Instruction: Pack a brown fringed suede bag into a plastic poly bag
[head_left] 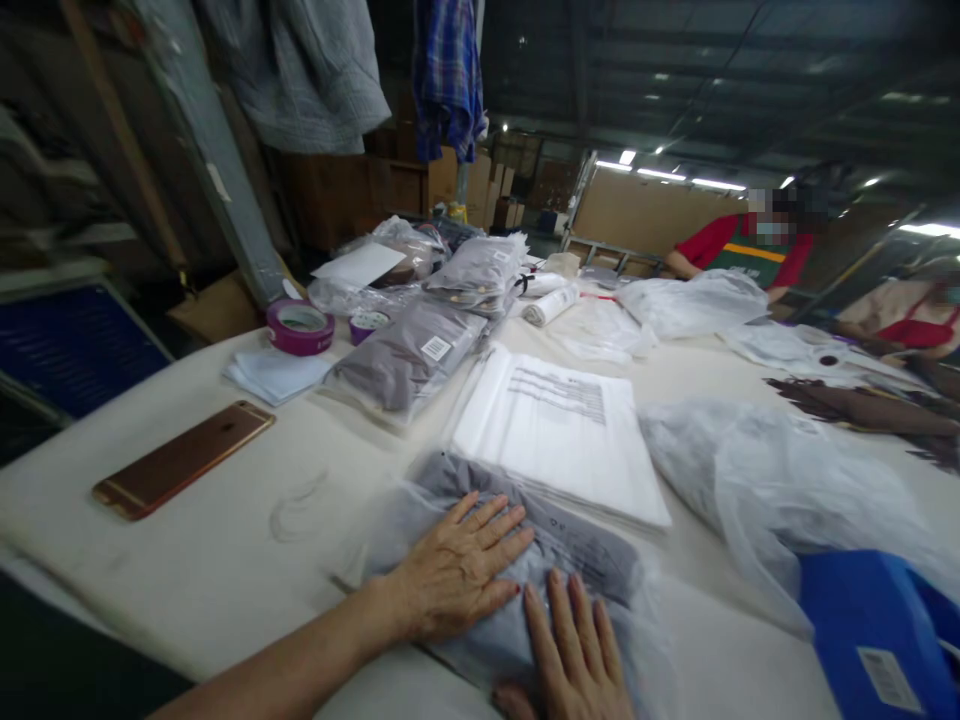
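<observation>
A dark folded garment in a clear plastic bag (pixel 592 555) lies on the table in front of me. My left hand (pixel 457 570) rests flat across its middle, fingers stretched out to the right. Lower down, my right hand (pixel 577 650) presses on the near part of the same bag with its fingers spread. Neither hand grips anything. Just beyond the bag lies a stack of white printed plastic bags (pixel 555 420). Farther left, a bagged garment with a barcode label (pixel 409 355) lies beside more bagged garments (pixel 480 270).
A phone (pixel 184 458), purple tape rolls (pixel 300 328) and white papers (pixel 277 372) lie at left. On the right are loose plastic bags (pixel 772 480) and a blue object with a label (pixel 862 620). Two people (pixel 739 250) are across the table. Clothes (pixel 450 80) hang above.
</observation>
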